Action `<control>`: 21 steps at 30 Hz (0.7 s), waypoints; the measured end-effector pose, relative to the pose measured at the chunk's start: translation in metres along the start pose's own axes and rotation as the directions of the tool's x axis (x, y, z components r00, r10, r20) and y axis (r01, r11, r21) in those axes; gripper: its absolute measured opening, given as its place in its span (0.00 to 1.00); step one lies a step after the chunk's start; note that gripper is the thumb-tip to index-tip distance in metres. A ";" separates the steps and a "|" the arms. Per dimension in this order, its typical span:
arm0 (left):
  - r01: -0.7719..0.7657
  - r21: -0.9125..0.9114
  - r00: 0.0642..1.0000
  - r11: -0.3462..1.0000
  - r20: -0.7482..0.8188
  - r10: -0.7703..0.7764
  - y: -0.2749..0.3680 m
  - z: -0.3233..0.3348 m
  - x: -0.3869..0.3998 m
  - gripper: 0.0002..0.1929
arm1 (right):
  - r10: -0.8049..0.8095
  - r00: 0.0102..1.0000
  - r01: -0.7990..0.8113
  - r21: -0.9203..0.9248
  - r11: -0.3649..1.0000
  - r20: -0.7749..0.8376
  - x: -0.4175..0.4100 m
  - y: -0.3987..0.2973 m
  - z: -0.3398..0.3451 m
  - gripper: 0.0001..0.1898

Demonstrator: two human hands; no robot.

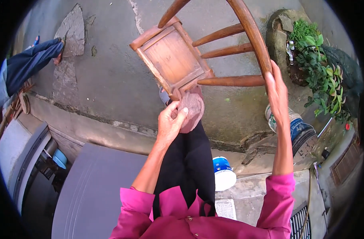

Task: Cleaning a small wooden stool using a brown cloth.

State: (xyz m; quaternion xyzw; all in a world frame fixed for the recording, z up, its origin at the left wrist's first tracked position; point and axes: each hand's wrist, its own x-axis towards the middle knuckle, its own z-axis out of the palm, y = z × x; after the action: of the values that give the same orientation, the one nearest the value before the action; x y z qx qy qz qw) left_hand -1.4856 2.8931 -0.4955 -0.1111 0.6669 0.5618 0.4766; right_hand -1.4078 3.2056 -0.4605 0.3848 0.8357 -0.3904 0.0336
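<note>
A wooden chair is before me, with its panelled seat (173, 55) and several round spindles (226, 50) joining a curved back rail (250, 28). My right hand (277, 86) grips the rail near its lower end, thumb on top. Pinched in my left hand (170, 119) is a bunched brownish-pink cloth (194, 109). It lies against the seat's near corner and covers part of it. The chair's legs are hidden below the seat.
At far left stands another person, legs in blue trousers (35, 64). Potted plants (322, 74) grow at right, above dirty buckets (295, 128). A blue-and-white bucket (223, 174) stands beside my legs. A step edge (110, 122) crosses the concrete near a grey panel (95, 191).
</note>
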 end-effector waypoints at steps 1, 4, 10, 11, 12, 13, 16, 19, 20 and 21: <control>0.002 -0.009 1.000 1.000 -0.005 -0.002 0.005 0.004 -0.003 0.11 | 0.047 0.999 -0.046 -0.133 0.990 0.008 0.007 -0.003 0.005 0.23; -0.256 0.197 0.961 0.946 -0.057 0.272 0.016 0.023 -0.002 0.12 | 0.031 0.999 -0.031 0.006 0.999 0.032 0.015 0.010 0.006 0.22; -0.473 0.609 0.824 0.637 0.050 0.564 0.066 0.160 0.017 0.31 | -0.079 0.948 -0.004 0.260 0.965 0.307 0.032 0.023 0.002 0.17; -0.391 0.672 0.890 0.629 0.103 0.444 0.060 0.182 0.030 0.36 | -0.078 0.965 -0.005 0.313 0.950 0.251 0.027 0.023 0.012 0.16; -0.386 0.785 0.794 0.484 0.016 0.607 0.043 0.198 0.049 0.38 | -0.055 0.957 -0.051 0.349 0.936 0.285 0.028 0.016 0.015 0.16; -0.334 0.877 0.681 0.345 -0.029 0.731 0.024 0.211 0.058 0.40 | -0.003 0.944 -0.124 0.363 0.923 0.331 0.025 0.011 0.010 0.16; -0.405 0.826 0.649 0.393 -0.043 0.759 0.008 0.212 0.064 0.42 | -0.045 0.952 -0.057 0.322 0.945 0.302 0.026 0.011 0.003 0.17; -0.426 0.803 0.594 0.417 -0.100 0.798 -0.005 0.212 0.069 0.39 | -0.057 0.951 -0.041 0.305 0.952 0.305 0.023 0.015 0.004 0.17; -0.433 0.786 0.584 0.441 -0.128 0.801 -0.009 0.211 0.070 0.36 | -0.069 0.947 -0.026 0.288 0.957 0.313 0.024 0.017 0.003 0.17; -0.425 0.789 0.580 0.444 -0.140 0.803 -0.012 0.210 0.070 0.36 | -0.080 0.945 -0.010 0.270 0.963 0.319 0.024 0.017 0.002 0.17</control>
State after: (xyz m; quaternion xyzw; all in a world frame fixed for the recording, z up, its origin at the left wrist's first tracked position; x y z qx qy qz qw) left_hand -1.4060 3.0958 -0.5385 0.1925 0.9109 0.3626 0.0418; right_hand -1.4136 3.2263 -0.4811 0.3007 0.7650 -0.5584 0.1122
